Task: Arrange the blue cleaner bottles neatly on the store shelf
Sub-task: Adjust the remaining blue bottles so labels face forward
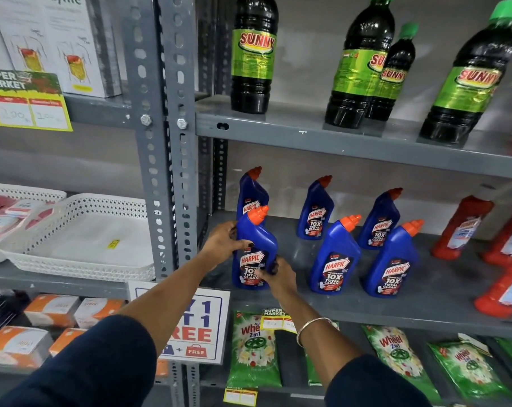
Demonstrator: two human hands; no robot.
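Several blue cleaner bottles with orange caps stand upright on the grey middle shelf [366, 306]. The front left bottle [256, 239] is held by both hands: my left hand [224, 242] grips its upper left side and my right hand [276, 274] holds its lower right, over part of the label. Behind it stands another blue bottle [252, 192]. To the right, two bottles stand at the front [335, 257] [391, 259] and two at the back [314, 212] [379, 220], all spaced apart.
Red bottles [460, 227] fill the shelf's right end. Dark bottles with green labels [253, 54] stand on the shelf above. Green detergent packs [253, 348] lie below. A grey slotted upright [175, 142] borders the left, with a white basket [81, 230] beyond it.
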